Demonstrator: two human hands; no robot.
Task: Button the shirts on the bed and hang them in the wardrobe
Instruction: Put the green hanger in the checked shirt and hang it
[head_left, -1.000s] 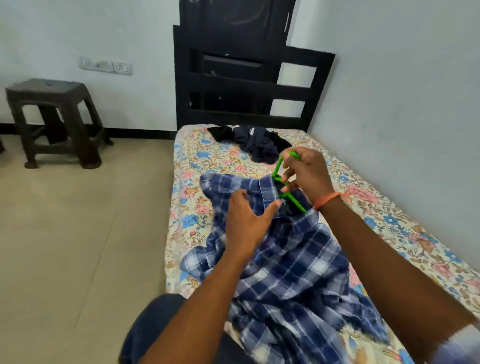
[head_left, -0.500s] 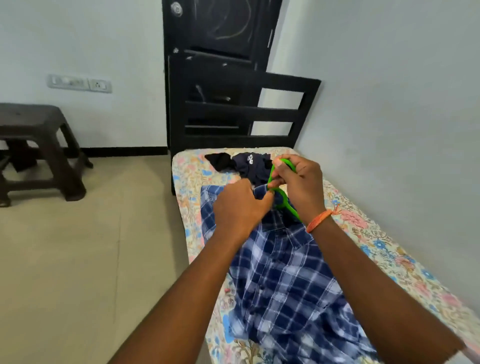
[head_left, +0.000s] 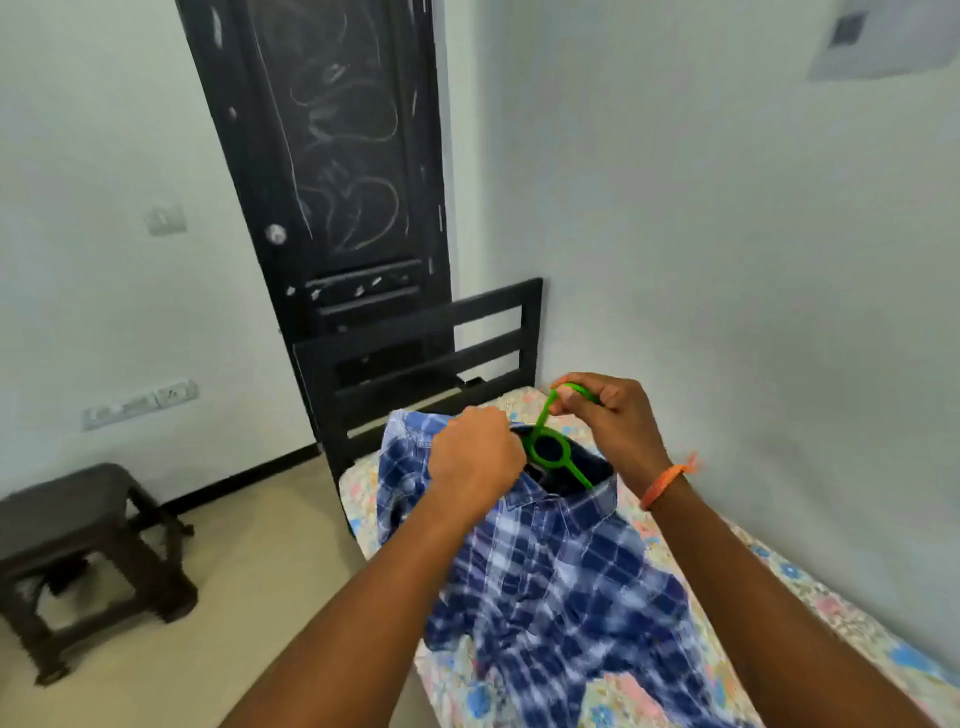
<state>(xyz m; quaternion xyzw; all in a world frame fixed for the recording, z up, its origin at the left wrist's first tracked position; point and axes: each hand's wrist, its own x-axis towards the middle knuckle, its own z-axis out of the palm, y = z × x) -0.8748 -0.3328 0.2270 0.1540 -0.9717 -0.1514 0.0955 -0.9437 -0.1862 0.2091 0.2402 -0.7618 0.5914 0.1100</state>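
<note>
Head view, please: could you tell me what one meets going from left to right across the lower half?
Dark stool → left hand gripping the plaid shirt → green hanger → right hand holding the hanger's hook → orange wristband.

Your right hand pinches the hook of the green hanger, whose ring sits inside the collar of the blue checked shirt. Your left hand grips the shirt at the collar, just beside the hanger. The shirt hangs down over the flowered bed. A dark stool stands on the floor at left, and a black door rises behind the headboard
</note>
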